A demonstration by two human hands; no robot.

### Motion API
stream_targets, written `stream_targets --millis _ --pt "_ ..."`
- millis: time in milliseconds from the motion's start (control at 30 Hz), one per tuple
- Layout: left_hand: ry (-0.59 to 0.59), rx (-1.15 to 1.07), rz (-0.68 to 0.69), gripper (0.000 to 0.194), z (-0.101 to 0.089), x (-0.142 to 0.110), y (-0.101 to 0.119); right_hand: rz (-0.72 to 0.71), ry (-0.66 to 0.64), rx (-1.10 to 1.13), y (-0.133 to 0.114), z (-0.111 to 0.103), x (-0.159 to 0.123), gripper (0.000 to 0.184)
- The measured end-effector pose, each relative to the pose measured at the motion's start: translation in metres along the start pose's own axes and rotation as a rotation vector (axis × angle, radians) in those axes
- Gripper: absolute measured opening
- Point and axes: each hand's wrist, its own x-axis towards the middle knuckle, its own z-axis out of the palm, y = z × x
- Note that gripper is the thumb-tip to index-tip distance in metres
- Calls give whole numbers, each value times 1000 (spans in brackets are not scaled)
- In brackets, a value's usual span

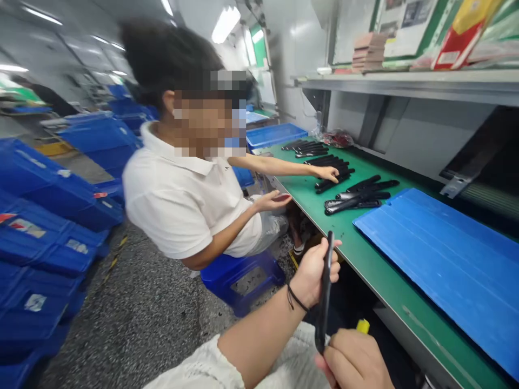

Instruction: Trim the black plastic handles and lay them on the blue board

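Black bar (pixel 323 302) seemed mid-work: left hand (pixel 311 270) fingers closed around it; right hand (pixel 357 356) fingers curled, hold unclear. Other bars (pixel 357 201) lay on tabletop (pixel 300 187), done or pending unclear.

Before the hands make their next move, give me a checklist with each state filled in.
1. Left hand holding the black piece: ok, wrapped around its upper part.
2. What the right hand holds: cannot tell; it is curled at the piece's lower end, hiding its hold.
3. Yellow object identified: cannot tell; it is mostly hidden behind the right hand.
4. Co-worker's reaching hand away from the held piece: ok, it is at the black pieces farther along the green table.
5. Black pieces beside the blue board lined up neatly: not ok, some lie crossed over others.
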Motion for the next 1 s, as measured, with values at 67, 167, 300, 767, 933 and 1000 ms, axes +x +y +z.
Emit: stream_targets --millis 67,167,300,767,933,1000 --pt "-39 15 34 39 -7 -5 10 62 -46 101 2 -3 4 19" --pt "-74 130 254 40 -18 -13 24 365 -49 60 14 -3 7 28" --pt "-67 311 409 50 -26 -30 25 616 -104 -67 32 -8 19 35" --pt "-383 751 224 45 2 -61 5 93 -350 -542 71 -88 79 68" --pt "-443 829 275 49 6 -63 2 34 -340 -551 71 -91 83 61" --pt "-429 804 288 49 7 -61 -2 16 -302 -599 71 -90 79 59"
